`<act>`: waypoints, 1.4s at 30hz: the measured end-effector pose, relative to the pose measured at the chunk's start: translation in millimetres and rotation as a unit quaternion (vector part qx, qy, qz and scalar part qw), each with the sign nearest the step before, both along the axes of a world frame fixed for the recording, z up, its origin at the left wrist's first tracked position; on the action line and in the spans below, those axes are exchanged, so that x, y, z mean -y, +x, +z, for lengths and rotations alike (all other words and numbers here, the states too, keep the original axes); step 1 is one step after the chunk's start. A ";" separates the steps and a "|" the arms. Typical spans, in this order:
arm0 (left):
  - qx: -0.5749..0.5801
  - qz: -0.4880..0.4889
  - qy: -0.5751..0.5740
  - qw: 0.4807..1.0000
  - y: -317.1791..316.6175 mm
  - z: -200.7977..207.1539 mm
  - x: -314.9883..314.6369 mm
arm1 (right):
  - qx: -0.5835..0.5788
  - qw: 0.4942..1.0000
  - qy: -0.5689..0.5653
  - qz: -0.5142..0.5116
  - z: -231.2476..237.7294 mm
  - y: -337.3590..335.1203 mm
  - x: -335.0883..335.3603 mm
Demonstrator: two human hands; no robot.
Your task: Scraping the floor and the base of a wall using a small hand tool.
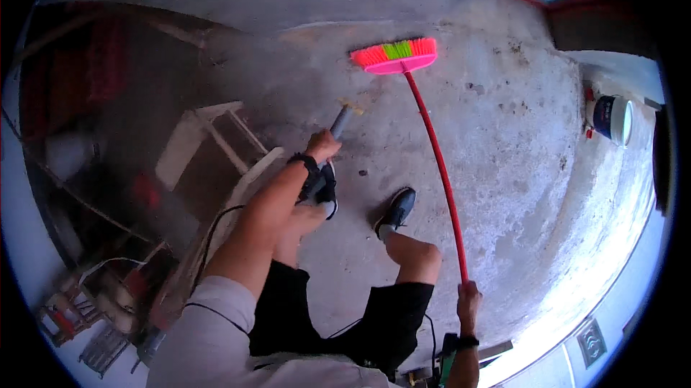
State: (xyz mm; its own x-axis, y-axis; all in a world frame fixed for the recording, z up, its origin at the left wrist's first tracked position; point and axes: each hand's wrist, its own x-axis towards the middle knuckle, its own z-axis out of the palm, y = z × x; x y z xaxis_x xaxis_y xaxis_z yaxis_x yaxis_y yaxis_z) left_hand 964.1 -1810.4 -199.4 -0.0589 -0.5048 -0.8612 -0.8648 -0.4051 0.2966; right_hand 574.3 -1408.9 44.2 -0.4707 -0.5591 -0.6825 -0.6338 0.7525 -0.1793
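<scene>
1. the right hand (468, 300) is clenched around the near end of a long red stick (436, 161), low at the right of the picture.
2. this stick belongs to a broom; it runs from the hand up and a little to the left, to the broom head (396, 56) at the far side.
3. the broom head is pink, with pink and green bristles, and it rests on the concrete floor (504, 172).
4. the left hand (322, 146) is grasping a grey handle (340, 122), near the middle of the picture.
5. the far end of this grey handle touches the floor beside a small yellowish bit (355, 108); what kind of tool it is, i cannot tell.
6. the two hands are well apart, the left one farther and the right one near.
7. a dark band (308, 165) sits on the left wrist, and another dark band (467, 342) on the right wrist.
8. between the hands the person's legs show, in black shorts (389, 312), with a dark shoe (398, 209) flat on the floor.
9. at the far right a bucket (612, 119), dark with a white rim, stands on the floor.
10. at the left there is a pale wooden frame (209, 136), and behind it dark clutter that is too blurred to name.
</scene>
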 end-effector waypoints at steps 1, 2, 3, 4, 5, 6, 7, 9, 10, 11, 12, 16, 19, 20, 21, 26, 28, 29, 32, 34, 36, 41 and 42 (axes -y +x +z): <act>-0.004 0.029 0.057 0.998 -8.9 -14.6 -6.5 | -0.006 1.000 0.006 -0.012 -8.1 5.9 -22.6; -0.002 0.028 0.059 0.998 -16.0 -34.2 -20.3 | -0.028 0.999 -0.007 -0.023 -14.1 0.8 -40.6; 0.029 0.038 0.044 0.998 -21.8 -56.8 -31.2 | -0.048 0.998 -0.025 -0.033 -25.1 -3.8 -48.1; 0.060 0.048 0.030 0.997 -25.7 -78.7 -41.0 | -0.045 0.998 -0.028 -0.033 -35.0 -10.0 -54.7; 0.025 0.049 0.043 0.998 -29.0 -99.0 -54.4 | -0.029 0.997 -0.015 -0.064 -35.6 -7.5 -57.8; 0.026 0.047 0.043 0.998 -32.8 -117.6 -62.3 | -0.013 0.996 -0.004 -0.093 -38.5 -5.5 -60.1; 0.029 0.038 0.040 0.998 -39.2 -136.6 -69.3 | -0.044 0.994 0.001 -0.096 -47.0 -3.9 -69.3; 0.083 0.024 -0.031 0.996 -10.9 -182.7 -74.8 | -0.008 0.996 -0.015 -0.084 -77.9 -6.6 -72.1; 0.089 0.023 -0.031 0.995 -6.2 -196.3 -79.5 | 0.005 0.997 -0.013 -0.079 -84.7 -3.9 -78.5; 0.060 0.043 -0.047 0.996 -18.1 -203.1 -84.6 | -0.002 0.996 0.011 -0.093 -83.8 -3.7 -81.5; 0.047 0.055 -0.053 0.996 -26.2 -207.6 -87.4 | -0.004 0.996 0.013 -0.093 -88.1 -1.2 -81.7; 0.006 0.039 -0.123 0.992 -91.5 -198.4 -31.8 | -0.017 0.995 -0.017 -0.092 -93.6 -0.9 -100.7; -0.020 0.078 -0.061 0.995 -99.5 -172.0 19.7 | -0.007 0.996 -0.040 -0.080 -95.1 -4.4 -105.9; -0.021 0.094 -0.016 0.995 -104.4 -154.3 25.5 | -0.012 0.996 -0.036 -0.082 -86.8 -4.1 -106.5; -0.004 0.047 -0.027 0.999 -95.8 -152.3 18.3 | -0.015 0.997 -0.025 -0.074 -86.6 -6.1 -101.5; 0.083 -0.034 -0.124 0.988 -32.0 -160.1 -50.7 | -0.016 0.995 -0.009 -0.093 -85.2 -9.1 -101.8; 0.073 0.015 -0.098 0.992 -22.7 -170.7 -29.0 | -0.032 0.996 -0.028 -0.077 -86.7 -8.8 -111.5; 0.060 0.061 -0.069 0.994 -16.9 -180.1 -13.4 | -0.011 0.997 -0.022 -0.077 -84.5 -10.9 -110.2; 0.015 0.092 -0.107 0.990 16.4 -203.2 42.5 | 0.010 0.990 -0.059 -0.127 -116.3 0.0 -113.7; 0.000 0.084 -0.093 0.992 -18.9 -193.7 75.6 | 0.017 0.990 -0.089 -0.105 -121.0 -1.5 -133.3; -0.001 0.066 -0.074 0.995 -62.4 -174.4 105.1 | -0.014 0.988 -0.063 -0.143 -120.8 -9.1 -156.9; 0.020 -0.001 -0.062 0.998 -32.0 -130.8 86.4 | -0.020 0.994 -0.038 -0.098 -99.4 -0.8 -125.1; 0.000 0.036 -0.011 0.999 -43.6 -107.2 62.3 | -0.039 0.996 -0.014 -0.078 -79.6 -4.1 -122.4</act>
